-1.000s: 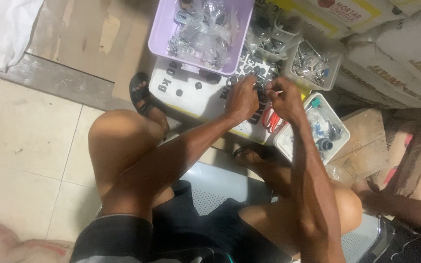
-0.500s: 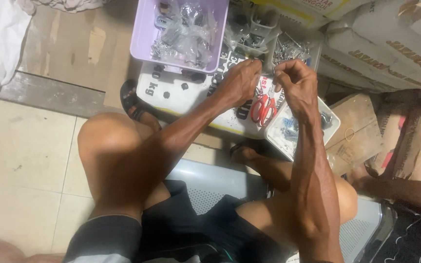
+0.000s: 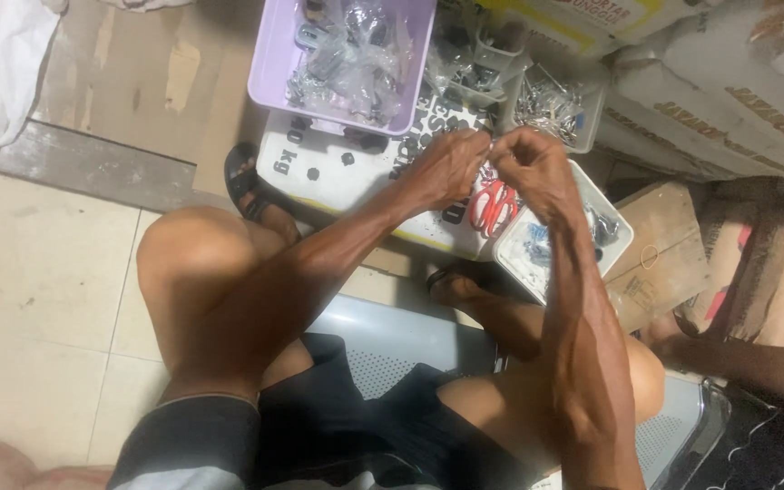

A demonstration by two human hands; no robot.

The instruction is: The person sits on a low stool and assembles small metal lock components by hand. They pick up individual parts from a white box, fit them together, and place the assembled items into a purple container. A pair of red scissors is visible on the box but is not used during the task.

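Both hands have drifted a little right and down in the head view since half a second ago, and the lilac tub has slid toward the top edge; much of that looks like the camera tilting, since the hands remain together over the same spot. Judgement: the fiddly work between the fingertips goes on, nothing set down yet.

Head view, landmark is the white board (image 3: 338,177) lying flat on the floor in front of the seated person.
- Left hand (image 3: 446,168): over the board's right end, fingers curled and pinched on a small part that is too small to identify.
- Right hand (image 3: 530,163): just right of the left hand, fingertips pinched on the same small part, the two hands touching at the tips.
- Red scissors (image 3: 494,207): on the board's right end, directly under the hands.
- Lilac tub (image 3: 274,68): at the board's far edge, holding clear bags of small metal pieces.
- Clear tub (image 3: 592,113): beyond the board's far right corner, filled with loose metal bits.
- White tray (image 3: 514,259): at the board's right side, holding small dark and blue items, partly hidden by the right forearm.
- Cardboard boxes (image 3: 710,100): right of the board, stacked.
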